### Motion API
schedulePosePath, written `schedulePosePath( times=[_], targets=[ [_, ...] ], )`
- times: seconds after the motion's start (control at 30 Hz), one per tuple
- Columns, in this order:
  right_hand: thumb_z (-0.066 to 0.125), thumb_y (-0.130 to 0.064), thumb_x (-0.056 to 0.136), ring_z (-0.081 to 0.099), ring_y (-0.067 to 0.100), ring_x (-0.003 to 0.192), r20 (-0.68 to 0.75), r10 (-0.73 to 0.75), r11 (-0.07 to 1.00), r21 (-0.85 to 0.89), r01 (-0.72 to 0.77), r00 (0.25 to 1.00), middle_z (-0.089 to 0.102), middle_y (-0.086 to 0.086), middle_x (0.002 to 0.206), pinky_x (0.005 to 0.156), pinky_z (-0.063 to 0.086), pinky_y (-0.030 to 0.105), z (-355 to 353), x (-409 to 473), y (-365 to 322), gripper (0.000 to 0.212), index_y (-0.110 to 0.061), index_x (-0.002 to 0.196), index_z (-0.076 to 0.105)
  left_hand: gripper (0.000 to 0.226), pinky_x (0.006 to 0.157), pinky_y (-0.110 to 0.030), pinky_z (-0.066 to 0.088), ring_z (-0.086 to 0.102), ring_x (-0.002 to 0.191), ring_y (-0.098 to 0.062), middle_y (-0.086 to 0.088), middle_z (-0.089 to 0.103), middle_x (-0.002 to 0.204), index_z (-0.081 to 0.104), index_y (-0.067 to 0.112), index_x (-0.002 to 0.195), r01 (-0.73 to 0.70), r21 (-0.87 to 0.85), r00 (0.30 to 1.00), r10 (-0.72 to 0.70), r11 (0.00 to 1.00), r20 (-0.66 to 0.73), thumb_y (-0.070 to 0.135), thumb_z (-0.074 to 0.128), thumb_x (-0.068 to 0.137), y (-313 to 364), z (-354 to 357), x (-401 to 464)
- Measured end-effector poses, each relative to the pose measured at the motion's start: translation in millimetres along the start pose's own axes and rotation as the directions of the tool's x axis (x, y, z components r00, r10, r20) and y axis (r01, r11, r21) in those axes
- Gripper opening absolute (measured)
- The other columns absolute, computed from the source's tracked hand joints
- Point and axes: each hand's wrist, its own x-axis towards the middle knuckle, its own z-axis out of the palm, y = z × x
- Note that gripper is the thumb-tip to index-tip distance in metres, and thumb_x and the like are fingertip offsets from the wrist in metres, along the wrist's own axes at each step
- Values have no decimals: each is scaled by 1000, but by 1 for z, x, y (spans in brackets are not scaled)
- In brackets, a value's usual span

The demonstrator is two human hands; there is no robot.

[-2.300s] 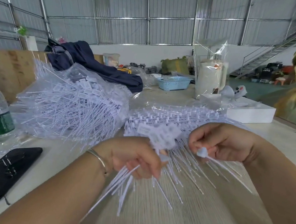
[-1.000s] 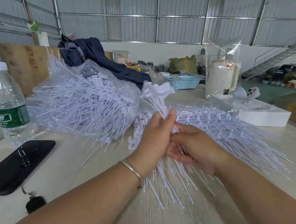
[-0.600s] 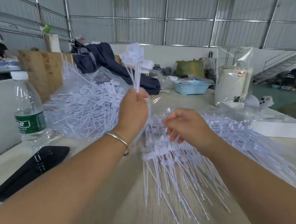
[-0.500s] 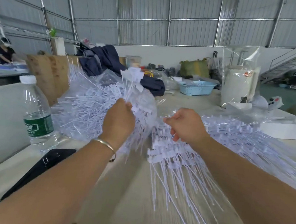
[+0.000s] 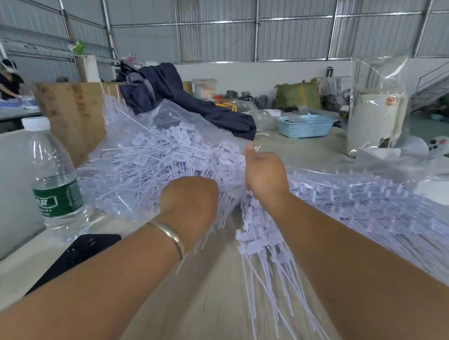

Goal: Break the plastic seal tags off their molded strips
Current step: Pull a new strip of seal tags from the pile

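Change: since half a second back the left hand (image 5: 188, 205) has dropped from above the bag to its near edge, and the bunch of tags that stood up from its fist no longer shows; the right hand (image 5: 267, 174) has risen off the strips to the bag's rim.
Left hand: knuckles up, fingers curled under into the white stalks at the bag's near edge; whether it grips any I cannot tell. A thin metal bangle (image 5: 168, 233) rings the wrist.
Right hand: fingers curled, thumb and forefinger pinching the clear film at the bag's right rim.
Bag (image 5: 183, 126): crinkled clear plastic, lying open on the counter, heaped with loose tags (image 5: 163, 160), each a small flat white rectangle on a long thin stalk.
Strips (image 5: 352, 208): white molded rows of tags not yet broken off, fanned out beside and under the right forearm, stalks splaying toward the viewer; blurred at the near end.
Counter (image 5: 203, 306): pale, matt, wood-grained.
Bottle (image 5: 50, 179): clear ribbed plastic, white cap, green label, upright left of the bag.
Phone (image 5: 81, 251): flat, black, glossy, just beside the bottle, partly under the left forearm.
Jacket (image 5: 176, 92): dark blue cloth, crumpled behind the bag.
Basket (image 5: 304, 125): light blue perforated plastic, farther back.
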Motion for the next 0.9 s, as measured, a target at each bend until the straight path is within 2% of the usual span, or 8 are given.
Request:
schedulePosePath(
  times=[0.17,0.3,0.43,0.57,0.7,0.77,0.83,0.9],
  targets=[
    [31,-50,101,40,15,52,65,-171,958,-221,181,983,40,-1,53,49,24,29,5,-5,-7,61,-16,51,37,25,69,-33,38,61,102,-30,-10,63,111,61,8,112,51,-136,998,-56,989,-31,5,44,93,12,-11,34],
    [34,-46,102,41,17,54,147,-218,932,-263,250,965,39,-1,55,59,32,31,2,-9,-2,58,-17,52,36,27,80,-40,45,57,111,-36,-18,59,119,55,3,117,153,-278,972,-195,948,-131,3,47,91,-4,-18,67],
    [38,-39,102,57,30,69,210,-120,969,-187,160,970,65,17,77,77,52,40,-15,0,4,53,1,77,62,27,86,-45,47,57,112,-39,-22,59,121,54,-2,119,223,-317,948,-280,922,-149,0,46,93,-19,-13,89],
    [42,-33,101,50,21,51,260,-110,990,-55,128,959,62,14,78,64,46,34,-19,1,9,44,-4,78,65,37,77,-39,48,62,106,-34,-15,62,116,53,0,127,203,-99,975,-210,974,-74,-2,46,90,-3,13,85],
    [36,-38,103,52,17,52,230,-178,983,1,182,957,62,7,82,64,39,28,-11,-3,5,45,-13,80,65,68,76,-33,49,60,112,-28,-14,53,136,12,-8,149,144,146,989,-140,979,-41,4,47,92,11,26,94],
    [36,-38,103,53,16,59,245,-203,978,3,209,948,55,2,85,69,39,28,-15,-2,1,46,-13,86,70,66,72,-30,44,57,116,-26,-16,36,148,13,-8,148,124,224,992,-122,967,-21,11,46,95,11,21,96],
    [38,-32,103,54,19,66,404,-237,950,-93,298,883,51,2,83,77,44,31,-24,-6,0,41,-10,98,73,56,73,-32,44,55,117,-28,-18,32,146,26,-7,145,162,204,987,-160,965,-23,13,44,95,4,15,97],
    [42,-28,103,63,27,86,538,-222,913,-177,367,813,64,7,95,86,51,38,-39,-11,3,35,-12,103,73,49,84,-36,47,44,124,-31,-18,33,141,38,-2,140,224,147,975,-222,963,-35,17,43,95,-8,9,100]
  ],
)
